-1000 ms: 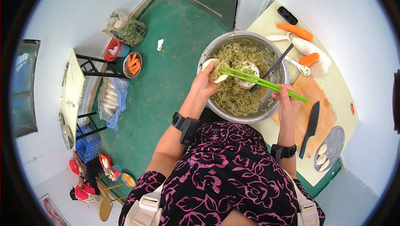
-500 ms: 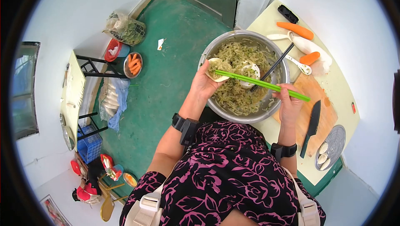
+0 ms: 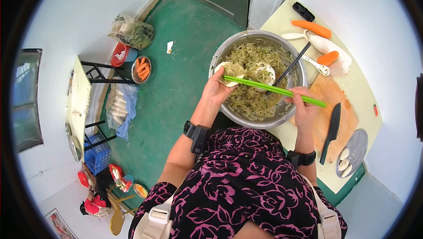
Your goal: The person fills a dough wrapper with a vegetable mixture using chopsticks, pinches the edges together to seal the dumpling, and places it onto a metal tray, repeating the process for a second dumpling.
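Note:
In my left hand [image 3: 215, 88] lies a round dumpling wrapper [image 3: 229, 83] with a heap of shredded filling [image 3: 234, 70] on it, held over the near left side of a large metal bowl [image 3: 301, 85]. My right hand [image 3: 304, 107] grips a pair of bright green chopsticks [image 3: 275, 90], whose tips rest at the filling on the wrapper. More greenish shredded filling [image 3: 251, 107] fills the bowl. Inside it sits a small white dish [image 3: 266, 73], and dark chopsticks [image 3: 293, 65] lean on the rim.
Right of the bowl, the table holds a wooden cutting board [image 3: 332, 93], a knife [image 3: 330, 133], carrots [image 3: 312, 28], a white radish [image 3: 328, 49] and a white spoon [image 3: 319, 66]. Several dumplings [image 3: 343, 159] lie on a metal tray [image 3: 359, 144]. A person [image 3: 94, 204] sits at the far lower left.
The green chopstick tips have shifted slightly left against the filling, which is heaped higher on the wrapper. Both hands stay in nearly the same place.

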Available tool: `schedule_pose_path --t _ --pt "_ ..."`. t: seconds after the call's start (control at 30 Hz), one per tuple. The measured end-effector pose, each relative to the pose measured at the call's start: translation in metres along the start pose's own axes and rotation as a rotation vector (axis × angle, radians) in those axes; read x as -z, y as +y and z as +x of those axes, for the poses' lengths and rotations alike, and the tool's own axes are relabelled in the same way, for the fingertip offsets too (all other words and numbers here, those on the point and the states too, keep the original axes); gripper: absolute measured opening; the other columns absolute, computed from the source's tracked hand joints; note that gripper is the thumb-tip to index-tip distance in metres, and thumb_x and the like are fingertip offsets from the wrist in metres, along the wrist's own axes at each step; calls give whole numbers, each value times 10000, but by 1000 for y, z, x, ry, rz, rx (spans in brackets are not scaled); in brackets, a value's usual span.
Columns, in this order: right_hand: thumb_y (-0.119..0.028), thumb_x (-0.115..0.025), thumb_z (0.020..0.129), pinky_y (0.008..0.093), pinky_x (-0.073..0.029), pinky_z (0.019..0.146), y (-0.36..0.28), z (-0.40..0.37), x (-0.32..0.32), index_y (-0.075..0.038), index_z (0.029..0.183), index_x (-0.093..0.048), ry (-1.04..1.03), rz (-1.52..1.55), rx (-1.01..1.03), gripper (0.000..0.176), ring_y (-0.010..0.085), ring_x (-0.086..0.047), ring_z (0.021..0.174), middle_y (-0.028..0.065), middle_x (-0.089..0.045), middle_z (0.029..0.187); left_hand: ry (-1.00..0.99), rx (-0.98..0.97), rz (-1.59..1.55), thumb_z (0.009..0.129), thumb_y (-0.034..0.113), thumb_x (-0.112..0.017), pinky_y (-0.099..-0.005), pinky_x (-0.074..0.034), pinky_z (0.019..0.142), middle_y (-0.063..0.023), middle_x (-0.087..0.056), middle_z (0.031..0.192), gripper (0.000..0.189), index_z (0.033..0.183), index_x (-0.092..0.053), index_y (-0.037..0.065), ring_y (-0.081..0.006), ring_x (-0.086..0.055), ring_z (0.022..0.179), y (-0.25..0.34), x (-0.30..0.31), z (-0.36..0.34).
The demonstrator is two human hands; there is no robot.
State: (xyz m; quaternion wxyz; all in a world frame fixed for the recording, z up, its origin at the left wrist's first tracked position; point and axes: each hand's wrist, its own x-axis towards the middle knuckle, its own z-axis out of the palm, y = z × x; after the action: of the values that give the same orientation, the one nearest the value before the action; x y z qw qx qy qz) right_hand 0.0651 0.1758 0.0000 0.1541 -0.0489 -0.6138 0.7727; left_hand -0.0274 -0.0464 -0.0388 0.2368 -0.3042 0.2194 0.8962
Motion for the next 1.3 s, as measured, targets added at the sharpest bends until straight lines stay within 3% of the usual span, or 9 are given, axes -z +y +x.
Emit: schedule_pose_path --t 0.23,0.33,0.63,1.03,1.3 --pt "-55 -514 810 248 -501 538 -20 6 24 -21 911 -580 155 183 -56 125 198 -578 754 127 -553 899 -89 2 -7 881 203 -363 -450 -418 864 -143 -461 1158 314 1145 -395 36 -288 -466 1059 7 2 -5" --pt "-76 -516 815 252 -513 550 -8 1 27 -19 915 -580 109 150 -84 131 210 -582 782 128 -554 912 -115 -3 26 875 178 -379 -440 -417 874 -145 -463 1151 306 1139 -402 25 -276 -471 1052 7 1 -8" --pt "-115 -512 831 275 -515 629 4 0 24 -9 905 -577 138 180 -118 144 175 -583 762 113 -580 873 -192 20 -11 854 178 -408 -435 -413 875 -141 -482 1132 315 1130 -413 25 -274 -474 1052 7 3 -11" --pt "-126 -523 828 259 -512 623 4 1 34 -10 880 -579 193 176 -118 139 167 -595 707 107 -600 825 -169 36 -22 846 195 -418 -448 -419 857 -145 -467 1153 336 1143 -405 40 -291 -467 1059 9 8 -8" --pt "-130 -516 833 243 -508 604 2 7 34 -7 887 -563 356 310 -118 142 174 -598 722 103 -598 837 -148 43 -28 845 197 -427 -450 -411 866 -146 -473 1144 337 1143 -405 42 -294 -470 1055 6 13 -7"
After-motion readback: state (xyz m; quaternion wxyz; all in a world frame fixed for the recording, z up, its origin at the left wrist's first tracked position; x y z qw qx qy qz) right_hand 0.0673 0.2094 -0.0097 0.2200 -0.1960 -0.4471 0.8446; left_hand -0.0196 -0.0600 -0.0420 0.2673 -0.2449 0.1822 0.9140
